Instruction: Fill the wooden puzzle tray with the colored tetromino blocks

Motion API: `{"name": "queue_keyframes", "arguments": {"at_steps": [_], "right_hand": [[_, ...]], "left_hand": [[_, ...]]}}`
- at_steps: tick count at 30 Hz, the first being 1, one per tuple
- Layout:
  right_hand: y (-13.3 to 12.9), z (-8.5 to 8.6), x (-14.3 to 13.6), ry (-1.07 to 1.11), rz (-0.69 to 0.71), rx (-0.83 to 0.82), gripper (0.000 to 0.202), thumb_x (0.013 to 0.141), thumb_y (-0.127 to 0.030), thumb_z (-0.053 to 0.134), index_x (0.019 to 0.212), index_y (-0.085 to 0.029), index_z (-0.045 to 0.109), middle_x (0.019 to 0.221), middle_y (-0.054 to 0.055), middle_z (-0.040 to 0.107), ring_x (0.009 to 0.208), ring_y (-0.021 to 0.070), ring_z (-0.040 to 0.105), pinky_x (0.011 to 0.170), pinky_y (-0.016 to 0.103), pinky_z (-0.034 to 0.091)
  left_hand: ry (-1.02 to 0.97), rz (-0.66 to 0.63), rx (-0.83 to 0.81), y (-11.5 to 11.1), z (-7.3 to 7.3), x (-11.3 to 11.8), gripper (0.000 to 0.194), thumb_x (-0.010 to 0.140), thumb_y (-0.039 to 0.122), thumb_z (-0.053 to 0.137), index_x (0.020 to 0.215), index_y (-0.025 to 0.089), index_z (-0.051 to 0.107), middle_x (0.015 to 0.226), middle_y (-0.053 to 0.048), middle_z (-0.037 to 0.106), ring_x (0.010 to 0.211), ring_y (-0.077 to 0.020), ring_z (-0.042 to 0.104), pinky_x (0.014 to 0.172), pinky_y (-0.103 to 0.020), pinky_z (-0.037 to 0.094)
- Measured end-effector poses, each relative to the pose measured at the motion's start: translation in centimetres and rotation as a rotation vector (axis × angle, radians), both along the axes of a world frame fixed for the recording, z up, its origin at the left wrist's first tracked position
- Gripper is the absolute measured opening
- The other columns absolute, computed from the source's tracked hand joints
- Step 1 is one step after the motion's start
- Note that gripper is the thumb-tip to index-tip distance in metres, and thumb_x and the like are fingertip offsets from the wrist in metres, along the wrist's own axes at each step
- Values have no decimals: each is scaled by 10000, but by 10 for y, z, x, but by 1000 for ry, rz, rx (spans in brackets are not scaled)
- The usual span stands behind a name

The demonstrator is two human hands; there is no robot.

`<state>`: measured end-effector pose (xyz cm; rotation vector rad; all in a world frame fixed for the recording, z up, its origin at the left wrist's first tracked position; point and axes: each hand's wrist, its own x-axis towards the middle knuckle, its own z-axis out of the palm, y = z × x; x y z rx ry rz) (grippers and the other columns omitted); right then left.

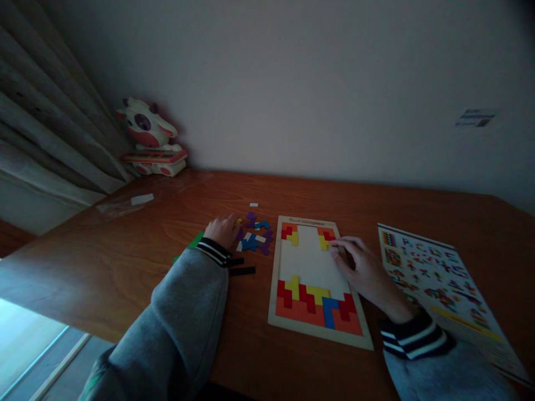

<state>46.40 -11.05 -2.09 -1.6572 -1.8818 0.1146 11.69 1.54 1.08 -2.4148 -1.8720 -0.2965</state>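
A wooden puzzle board lies flat on the table, with red, orange, yellow and blue pieces along its bottom and in both top corners; its middle is bare white. My right hand is over the board's right edge, thumb and index finger nearly together by the upper right pieces; what they hold, if anything, is too small to tell. My left hand rests at the left of a loose pile of purple, blue and white pieces, fingers closed near a small yellow piece.
Black strips and a green piece lie by my left sleeve. A printed sheet is at the right. A cow-shaped toy stands at the back left, near clear plastic with a white label.
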Motion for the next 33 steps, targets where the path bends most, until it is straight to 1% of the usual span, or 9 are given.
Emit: {"name": "queue_keyframes", "arguments": {"at_steps": [4, 7, 13, 17, 20, 23, 26, 30, 33], "right_hand": [[0, 0, 0, -3, 6, -1, 287, 928, -386, 479, 1122, -238, 632, 1144, 105, 598, 1081, 292, 584, 954, 512, 472], [1, -1, 1, -4, 8, -2, 289, 932, -385, 472, 1115, -230, 632, 1144, 109, 590, 1077, 289, 580, 956, 508, 470], [1, -1, 0, -2, 0, 10, 273, 923, -380, 488, 1112, -250, 635, 1143, 100, 597, 1075, 287, 589, 950, 503, 477], [0, 4, -3, -8, -25, 50, 265, 927, -381, 488, 1095, -248, 643, 1136, 101, 600, 1081, 291, 588, 947, 497, 479], [0, 7, -6, 4, -3, 71, 253, 942, -366, 481, 1103, -248, 637, 1142, 98, 599, 1089, 278, 587, 957, 476, 476], [-2, 10, -9, 15, 42, 77, 237, 951, -349, 483, 1105, -244, 630, 1141, 93, 601, 1094, 269, 582, 966, 468, 469], [-4, 13, -14, 33, 101, 70, 228, 961, -335, 483, 1119, -248, 623, 1142, 87, 602, 1101, 259, 581, 968, 463, 469], [-8, 20, -23, 61, 189, 73, 204, 965, -326, 504, 1115, -260, 625, 1117, 78, 619, 1091, 251, 590, 962, 460, 475], [-12, 27, -30, 115, 278, 64, 183, 960, -330, 533, 1102, -259, 626, 1082, 68, 641, 1050, 231, 610, 928, 427, 499]], "left_hand": [[32, 26, -1, -1, 1, 3, 408, 998, 330, 388, 1377, 219, 492, 964, -108, 741, 876, -279, 713, 789, -385, 523], [56, -5, 32, -1, 2, 2, 400, 986, 267, 392, 1364, 211, 511, 973, -108, 737, 890, -270, 709, 804, -379, 530], [-130, -315, 175, -6, 1, 7, 316, 984, 261, 423, 1216, 201, 630, 1093, -84, 715, 1010, -218, 670, 933, -340, 518], [-359, -500, 165, -18, 1, 22, 253, 980, 287, 461, 1090, 201, 672, 1054, -68, 725, 947, -173, 688, 875, -282, 545], [-477, -577, 105, -26, -2, 32, 213, 963, 332, 526, 1039, 201, 675, 983, -50, 737, 854, -153, 699, 809, -265, 561], [-484, -648, 117, -30, -3, 36, 180, 952, 332, 565, 1004, 204, 681, 973, -44, 738, 880, -159, 689, 835, -284, 554], [-427, -740, 220, -34, -1, 38, 172, 952, 320, 572, 931, 208, 701, 958, -53, 728, 912, -173, 660, 867, -316, 536], [-343, -851, 343, -44, 4, 45, 178, 952, 324, 575, 914, 228, 720, 898, -48, 716, 842, -170, 642, 808, -317, 537], [-327, -990, 388, -54, 5, 54, 142, 954, 281, 577, 956, 224, 707, 868, -27, 727, 793, -157, 648, 768, -294, 538]]}}
